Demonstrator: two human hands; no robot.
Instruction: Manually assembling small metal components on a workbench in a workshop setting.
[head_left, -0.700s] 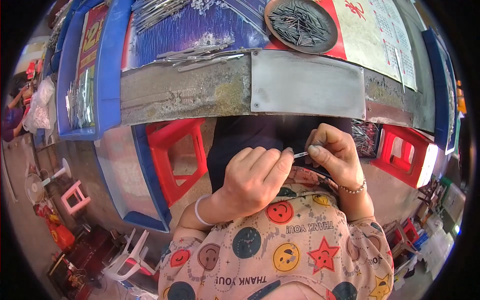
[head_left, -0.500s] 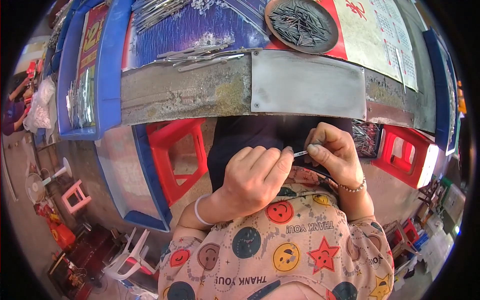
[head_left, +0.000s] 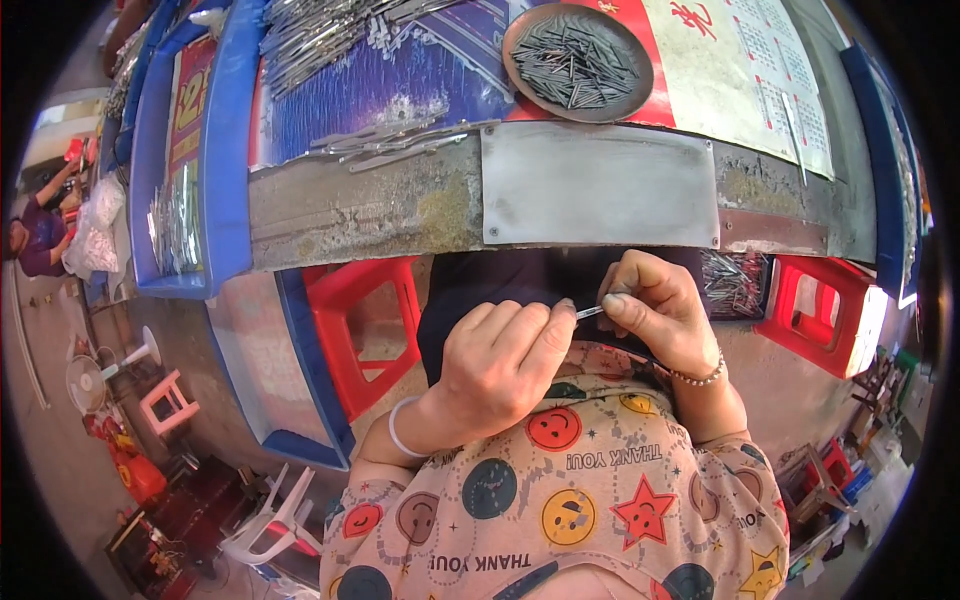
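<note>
On my left I had a red plastic stool [head_left: 335, 337] | farther out stood a round-headed white fan [head_left: 88, 385], near a small pink plastic stool [head_left: 170, 402] | a second red plastic stool [head_left: 782, 300] stood on my right | far left was a person [head_left: 42, 235] in purple

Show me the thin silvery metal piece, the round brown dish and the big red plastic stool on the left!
Thin silvery metal piece [head_left: 589, 313], head view: its exposed middle.
Round brown dish [head_left: 637, 93], head view: its bare lower-right edge.
Big red plastic stool on the left [head_left: 335, 342], head view: its solid side beside the opening.
</note>
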